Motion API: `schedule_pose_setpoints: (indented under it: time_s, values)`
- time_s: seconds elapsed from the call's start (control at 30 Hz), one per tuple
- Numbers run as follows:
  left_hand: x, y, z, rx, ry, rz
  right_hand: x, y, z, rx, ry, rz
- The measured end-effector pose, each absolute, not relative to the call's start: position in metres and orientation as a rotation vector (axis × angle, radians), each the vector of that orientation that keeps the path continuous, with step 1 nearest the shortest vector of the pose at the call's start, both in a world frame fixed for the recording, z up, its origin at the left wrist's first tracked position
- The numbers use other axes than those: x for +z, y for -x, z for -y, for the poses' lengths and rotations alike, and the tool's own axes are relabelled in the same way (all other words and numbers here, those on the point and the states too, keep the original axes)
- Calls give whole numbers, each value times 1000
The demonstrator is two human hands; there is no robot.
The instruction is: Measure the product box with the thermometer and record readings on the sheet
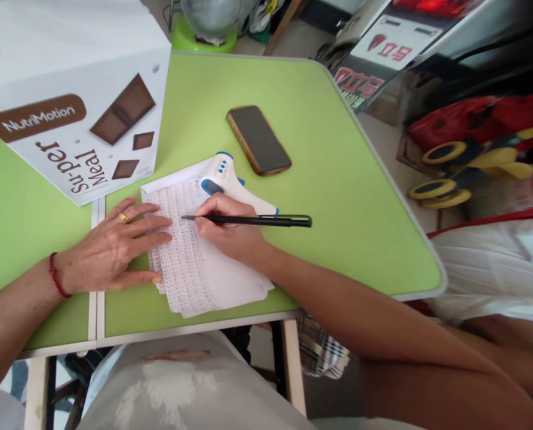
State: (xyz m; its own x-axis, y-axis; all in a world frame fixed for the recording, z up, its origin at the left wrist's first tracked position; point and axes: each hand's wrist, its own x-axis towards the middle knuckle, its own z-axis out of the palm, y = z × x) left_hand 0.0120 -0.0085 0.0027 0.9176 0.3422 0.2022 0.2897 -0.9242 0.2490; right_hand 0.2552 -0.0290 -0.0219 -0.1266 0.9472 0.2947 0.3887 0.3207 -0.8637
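Observation:
A black pen (275, 221) is gripped in my right hand (230, 227), its tip at the written lines on a stack of paper sheets (190, 269). Dense rows of small handwriting cover the left part of the top sheet, while its right part is blank. My left hand (114, 248) lies flat with fingers spread, the fingertips resting on the left edge of the sheets. A white and blue infrared thermometer (219, 173) lies at the top of the paper, partly hidden behind my right hand.
A dark phone in a brown case (259, 140) lies beyond the thermometer. The large white NutriMotion box (127, 60) stands on the left of the green folding table (338, 197). Yellow-handled items (445, 152) and a red bag sit off the right edge.

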Motion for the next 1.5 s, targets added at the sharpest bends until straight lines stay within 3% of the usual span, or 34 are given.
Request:
schedule_pose_setpoints:
  time_s: [1.5]
  values:
    - [5, -13, 8, 324, -2831, -486, -22, -255, 30, 738, 1200, 1718]
